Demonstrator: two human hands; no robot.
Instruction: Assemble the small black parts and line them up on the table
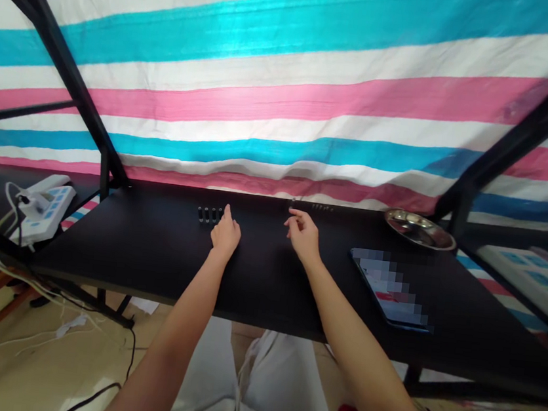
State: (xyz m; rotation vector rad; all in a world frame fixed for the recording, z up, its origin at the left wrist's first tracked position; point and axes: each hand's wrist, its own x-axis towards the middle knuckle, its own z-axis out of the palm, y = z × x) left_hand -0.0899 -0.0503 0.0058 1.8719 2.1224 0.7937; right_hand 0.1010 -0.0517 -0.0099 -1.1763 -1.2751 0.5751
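My left hand (226,232) rests on the black tabletop with its index finger stretched forward and the other fingers curled. Just left of it stands a row of several small dark cylinders (207,215) with lighter tops; the hand partly covers the right end of the row. My right hand (304,234) is further right, its fingers bent leftward and slightly apart, with nothing visible in them. A small upright cylinder (293,203) is just beyond its index fingertip; whether they touch I cannot tell. Several tiny pale pieces (322,208) lie in a line near the back edge.
A round metal dish (420,229) sits at the back right of the black table (150,251). Nearer lies a phone (388,290) with a blurred screen. Power strips (50,213) with cables are at the left. Black frame bars and a striped sheet (276,100) bound the table.
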